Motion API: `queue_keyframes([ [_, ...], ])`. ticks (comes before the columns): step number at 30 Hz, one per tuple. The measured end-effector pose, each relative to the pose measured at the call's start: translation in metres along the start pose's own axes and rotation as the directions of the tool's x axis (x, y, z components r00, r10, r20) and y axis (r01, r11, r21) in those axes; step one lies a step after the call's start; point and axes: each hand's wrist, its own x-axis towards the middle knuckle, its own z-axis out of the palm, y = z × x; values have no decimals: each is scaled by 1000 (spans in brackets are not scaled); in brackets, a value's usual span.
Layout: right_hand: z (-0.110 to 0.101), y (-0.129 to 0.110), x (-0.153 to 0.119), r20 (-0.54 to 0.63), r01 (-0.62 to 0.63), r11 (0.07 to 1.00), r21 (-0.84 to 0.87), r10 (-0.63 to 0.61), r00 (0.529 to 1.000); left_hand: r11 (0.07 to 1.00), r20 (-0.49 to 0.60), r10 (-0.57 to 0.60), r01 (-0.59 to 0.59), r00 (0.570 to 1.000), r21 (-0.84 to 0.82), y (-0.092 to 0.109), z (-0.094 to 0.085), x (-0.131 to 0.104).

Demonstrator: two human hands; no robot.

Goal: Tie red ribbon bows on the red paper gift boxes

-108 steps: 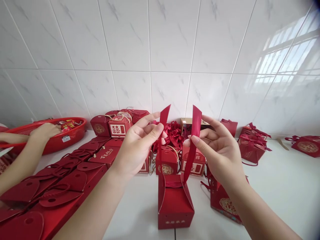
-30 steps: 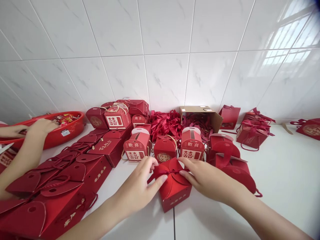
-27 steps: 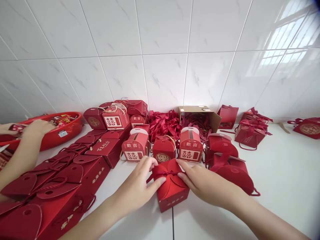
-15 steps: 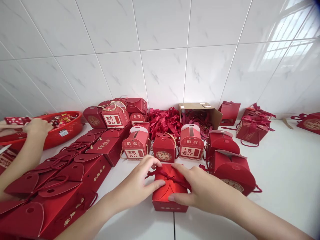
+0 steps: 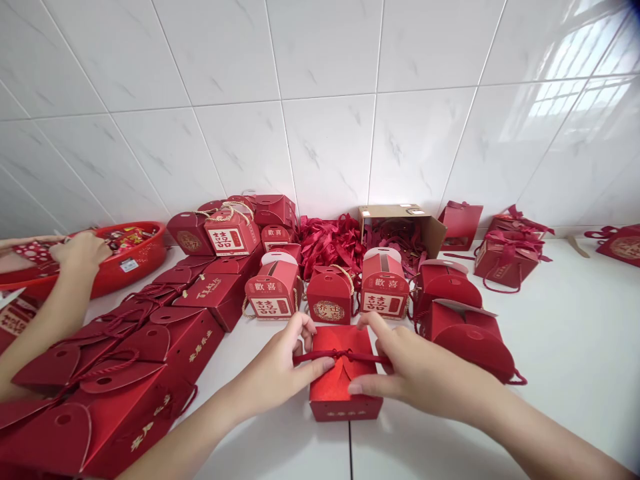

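Observation:
A small red gift box (image 5: 345,408) with gold lettering on its front stands on the white tabletop right before me. Across its lid runs a dark red ribbon (image 5: 345,355), stretched nearly straight, with a knot in the middle. My left hand (image 5: 285,357) is closed around the ribbon's left end, its thumb lying on the lid. The right end runs into the curled fingers of my right hand (image 5: 407,363); that thumb presses the lid near the front. Both ribbon tips are hidden by my fingers.
Finished-looking red boxes (image 5: 165,343) stand in rows at left. Behind my box are more boxes (image 5: 330,297), a heap of red ribbons (image 5: 333,243) and an open carton (image 5: 433,233). A co-worker's hand (image 5: 83,252) is over a red basket (image 5: 130,273) of sweets.
My hands have moved slightly apart, drawing the ribbon from a loose bow-like tangle into a straighter line across the lid. The co-worker's hands have shifted a little over the basket.

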Motion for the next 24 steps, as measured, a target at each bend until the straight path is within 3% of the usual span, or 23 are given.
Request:
queue_keyframes([
  [3, -14, 9, 0, -33, 62, 996, 62, -60, 998, 999, 24, -4, 4, 1000, -38, -4, -2, -1],
  [8, -34, 20, 3, 85, 143, 976, 165, -158, 984, 995, -9, -17, 16, 1000, -99, -11, -8, -4],
  [11, -39, 21, 2, 199, 146, 981, 127, -170, 965, 995, -40, -68, 65, 997, -72, -17, -16, -3],
  [13, -35, 20, 0, 180, 135, 990, 27, -138, 974, 995, -45, -95, 94, 994, -31, -20, -22, -2],
  [15, -24, 17, 1, 49, 92, 989, -113, -87, 995, 992, 70, -121, 122, 990, -15, -20, -27, -1],
  [17, -11, 13, 6, -148, 10, 978, -209, -42, 988, 984, 293, -155, 174, 944, -42, -15, -32, -1],
  [19, 3, 9, 14, -375, -7, 980, -197, -69, 924, 965, 464, -176, 246, 868, -94, -7, -35, -2],
  [20, 8, 7, 18, -480, 53, 987, -151, -120, 869, 953, 493, -179, 275, 852, -128, -2, -35, -4],
  [22, 16, 4, 23, -602, 255, 967, -17, -213, 769, 931, 427, -186, 298, 885, -211, 7, -32, -5],
  [24, 19, 1, 23, -611, 417, 898, 139, -254, 750, 938, 254, -158, 225, 954, -263, 15, -25, -6],
])
